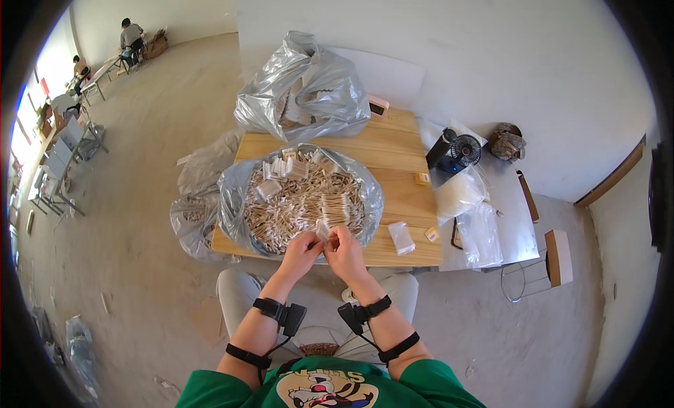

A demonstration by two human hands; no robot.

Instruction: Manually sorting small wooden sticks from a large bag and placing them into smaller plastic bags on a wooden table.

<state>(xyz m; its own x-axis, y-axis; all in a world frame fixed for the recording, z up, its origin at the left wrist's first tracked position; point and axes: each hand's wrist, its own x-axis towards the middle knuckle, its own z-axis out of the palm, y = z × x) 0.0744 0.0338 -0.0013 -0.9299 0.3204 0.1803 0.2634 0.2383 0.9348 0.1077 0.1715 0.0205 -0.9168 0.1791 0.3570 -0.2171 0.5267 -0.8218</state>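
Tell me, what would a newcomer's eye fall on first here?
Most likely the heap of swabs in the open grey bag on the wooden table, mid-picture. At the bag's near edge, the left hand and right hand pinch a small pale packet. Behind stands a second bag, bulging, and to the right a dark fan.

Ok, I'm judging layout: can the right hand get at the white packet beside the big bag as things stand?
Probably yes: the white packet lies near the right hand, with only the grey bag's edge and bare wooden table between. That hand, though, seems busy with a small pale item.
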